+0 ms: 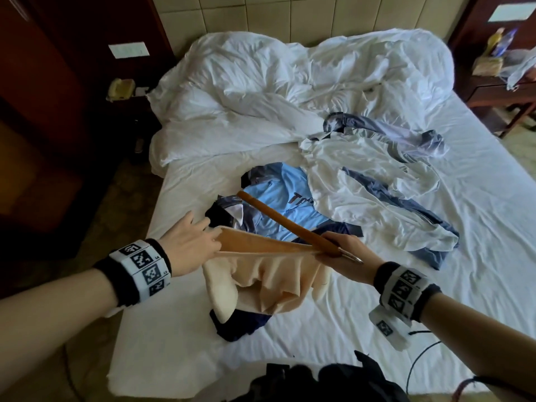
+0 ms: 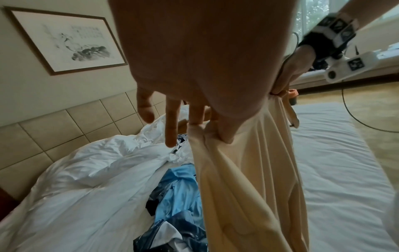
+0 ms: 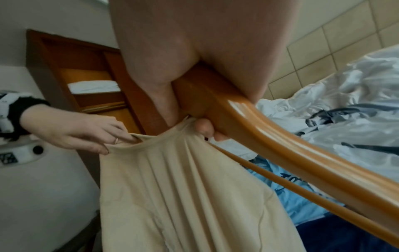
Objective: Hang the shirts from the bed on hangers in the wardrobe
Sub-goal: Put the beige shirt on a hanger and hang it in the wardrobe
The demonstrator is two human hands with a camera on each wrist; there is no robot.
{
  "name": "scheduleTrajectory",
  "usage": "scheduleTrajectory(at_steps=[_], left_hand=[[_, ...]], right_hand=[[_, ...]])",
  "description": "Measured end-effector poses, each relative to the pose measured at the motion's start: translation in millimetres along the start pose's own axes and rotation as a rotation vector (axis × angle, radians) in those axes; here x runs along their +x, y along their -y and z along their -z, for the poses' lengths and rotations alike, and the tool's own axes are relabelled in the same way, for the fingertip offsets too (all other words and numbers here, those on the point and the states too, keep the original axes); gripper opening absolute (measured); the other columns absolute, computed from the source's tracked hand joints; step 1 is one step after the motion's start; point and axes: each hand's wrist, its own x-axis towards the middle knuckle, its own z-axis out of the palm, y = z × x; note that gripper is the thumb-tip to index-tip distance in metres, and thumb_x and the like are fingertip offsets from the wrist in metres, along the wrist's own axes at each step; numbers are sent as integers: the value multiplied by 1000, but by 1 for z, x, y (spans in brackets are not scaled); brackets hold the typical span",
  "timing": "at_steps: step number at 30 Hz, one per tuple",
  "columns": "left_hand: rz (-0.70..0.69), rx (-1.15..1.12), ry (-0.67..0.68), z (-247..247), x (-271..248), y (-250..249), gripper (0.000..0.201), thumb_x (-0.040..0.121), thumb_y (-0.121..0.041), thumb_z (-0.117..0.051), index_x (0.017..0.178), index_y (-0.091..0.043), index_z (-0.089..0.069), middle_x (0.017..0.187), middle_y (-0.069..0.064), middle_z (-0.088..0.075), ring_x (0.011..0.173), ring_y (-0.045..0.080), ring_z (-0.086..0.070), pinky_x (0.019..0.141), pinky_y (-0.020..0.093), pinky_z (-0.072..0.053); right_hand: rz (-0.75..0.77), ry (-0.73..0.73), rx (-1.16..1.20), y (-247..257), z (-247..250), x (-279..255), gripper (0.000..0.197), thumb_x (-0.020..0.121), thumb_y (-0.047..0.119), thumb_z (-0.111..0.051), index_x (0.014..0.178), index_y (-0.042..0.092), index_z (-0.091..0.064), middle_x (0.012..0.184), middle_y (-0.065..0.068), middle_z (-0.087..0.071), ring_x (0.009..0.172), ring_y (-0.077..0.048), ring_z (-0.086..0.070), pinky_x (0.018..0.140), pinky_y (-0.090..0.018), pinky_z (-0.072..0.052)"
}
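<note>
While stretched above the white-sheeted bed [image 1: 478, 227], soft beige shirt [image 1: 269, 274] pinched at one side by left hand [image 1: 185, 248], other side plus curved brown wooden hanger [image 1: 278, 219] gripped in right hand [image 1: 345, 250].

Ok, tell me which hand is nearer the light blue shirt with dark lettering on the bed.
Right. The right hand holds the wooden hanger directly over the light blue shirt; the left hand pinches the beige shirt off its left edge.

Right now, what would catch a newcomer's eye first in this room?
Probably the beige shirt stretched between both hands above the bed's near edge: the left hand pinches one end, the right hand grips the other along with a wooden hanger. Behind it, a light blue shirt lies on the bed.
</note>
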Motion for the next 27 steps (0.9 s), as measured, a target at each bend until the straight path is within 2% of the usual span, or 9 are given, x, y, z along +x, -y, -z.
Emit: scheduleTrajectory(at_steps=[4, 7, 10, 13, 16, 19, 21, 24, 27], left_hand=[[39, 24, -6, 8, 5, -2, 23, 99, -23, -42, 115, -25, -59, 153, 13, -29, 139, 36, -26, 96, 52, -31], [42, -3, -133, 8, 7, 5, 11, 93, -23, -55, 100, -28, -62, 160, 19, -19, 151, 34, -7, 102, 59, -28], [-18, -48, -249, 8, 10, 11, 9, 78, -21, -73, 80, -28, -67, 150, 22, -40, 147, 32, -27, 99, 58, -33], [-71, -55, -372, 11, 14, 12, 16, 87, -31, -59, 86, -29, -74, 141, 19, -52, 141, 31, -40, 104, 53, -24], [-60, -49, -356, 12, 16, 12, 26, 96, -38, -47, 96, -29, -71, 151, 18, -41, 148, 32, -26, 112, 53, -21], [-75, -79, -374, 13, 12, 13, 31, 95, -39, -44, 79, -24, -67, 147, 22, -45, 145, 33, -32, 110, 54, -30], [-98, -91, -407, 12, 11, 15, 39, 96, -40, -35, 74, -25, -64, 146, 22, -47, 143, 34, -36, 108, 52, -30], [-133, -65, -434, 16, 11, 15, 38, 97, -42, -34, 79, -27, -64, 144, 17, -48, 143, 33, -35, 108, 50, -29], [-174, -136, -473, 22, 6, 13, 40, 99, -42, -31, 84, -29, -66, 146, 15, -46, 145, 31, -31, 111, 46, -27]], right_hand=[[-15, -27, 186, 2, 4, -3, 17, 83, 28, -71, 89, 13, -64, 77, -8, -63, 67, -15, -58, 64, -31, -45], [-7, -59, 300, 7, 9, -6, 12, 83, 30, -71, 87, 19, -66, 73, -11, -62, 66, -27, -60, 64, -39, -49], [38, -128, 387, 23, 21, -8, 4, 89, 17, -72, 88, 21, -69, 62, 0, -63, 64, -13, -63, 65, -23, -49], [69, -129, 495, 51, 38, -11, 10, 92, 19, -69, 96, 11, -72, 56, -2, -68, 80, -24, -71, 76, -19, -52], [187, -107, 638, 82, 53, -14, 32, 85, 38, -75, 94, 7, -72, 73, -28, -68, 77, -43, -70, 89, -47, -54], [271, -93, 740, 108, 65, -20, 50, 73, 51, -80, 93, 6, -72, 86, -17, -70, 86, -43, -70, 93, -63, -49], [333, -41, 768, 122, 68, -23, 47, 78, 45, -79, 96, 3, -71, 85, -21, -68, 86, -48, -68, 93, -67, -47], [362, 22, 751, 135, 66, -24, 37, 83, 27, -76, 99, -5, -67, 84, -26, -68, 86, -45, -70, 92, -62, -50], [395, 57, 668, 144, 61, -20, 6, 84, 22, -73, 88, 26, -75, 83, -13, -72, 83, -27, -71, 85, -40, -55]])
